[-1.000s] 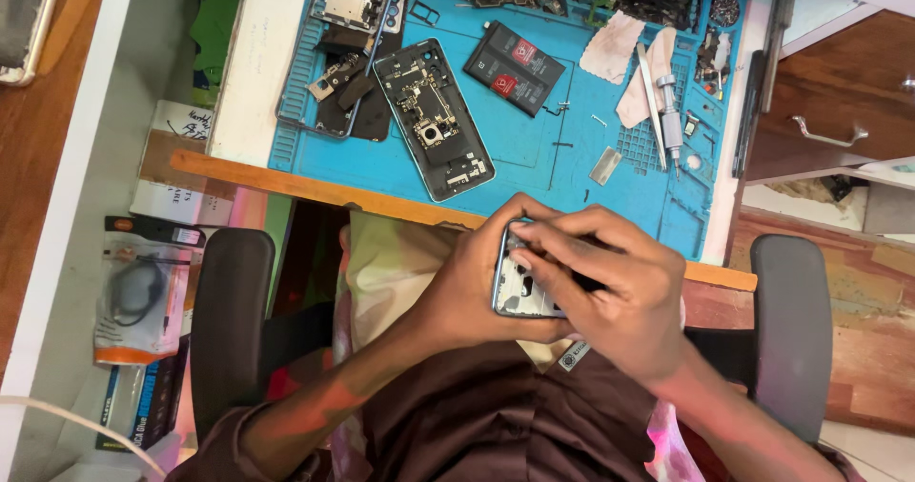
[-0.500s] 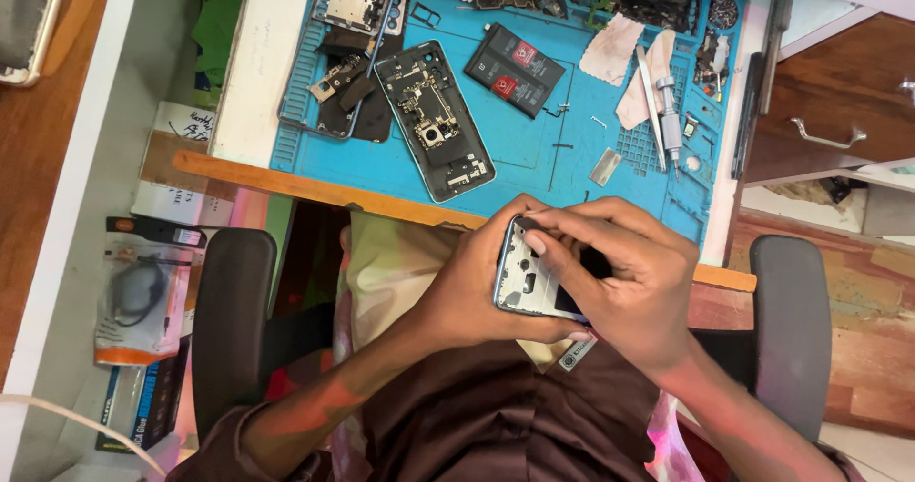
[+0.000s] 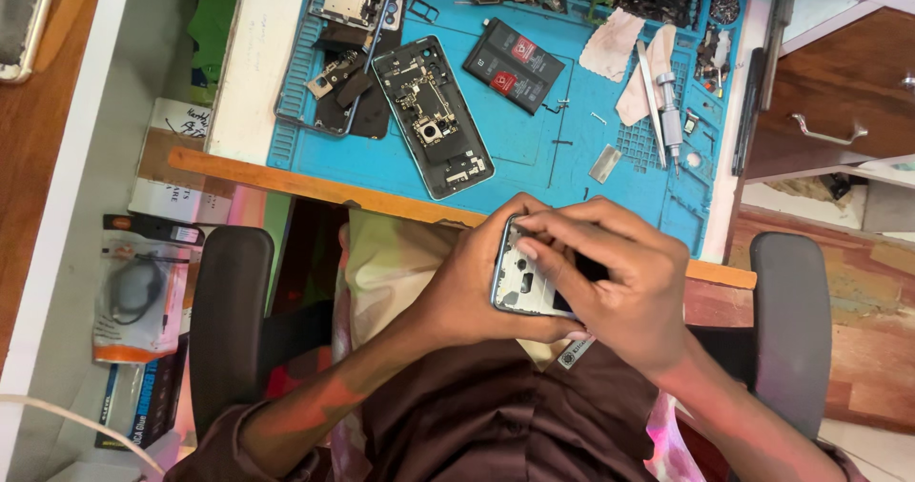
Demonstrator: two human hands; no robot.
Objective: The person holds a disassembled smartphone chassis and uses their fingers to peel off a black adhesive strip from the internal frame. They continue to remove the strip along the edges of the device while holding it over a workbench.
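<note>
I see the phone frame (image 3: 527, 287) at lower centre of the frame, held over my lap, just below the worktop (image 3: 286, 179) edge. Left hand (image 3: 472, 287) wraps it from the left side and underneath, grip closed on the frame's left edge. Right hand (image 3: 624, 287) lies over the frame's right half, covering it; its fingers (image 3: 548, 239) curl down onto the top of the frame, so this grip is on the frame too, narrow. Only the pale inner face of the frame shows between both hands.

Upper centre: blue repair mat (image 3: 562, 158) on the worktop. On it, an opened phone body (image 3: 434, 120) lies at a slant, well apart from the hands. A black battery (image 3: 515, 64) sits right of it. Screwdriver (image 3: 665, 110) and tweezers (image 3: 651, 101) lie at the mat's right, beside pale cloth scraps (image 3: 612, 43). Loose boards and parts (image 3: 348, 0) fill the mat's upper left. Chair armrests (image 3: 229, 320) flank my lap.
</note>
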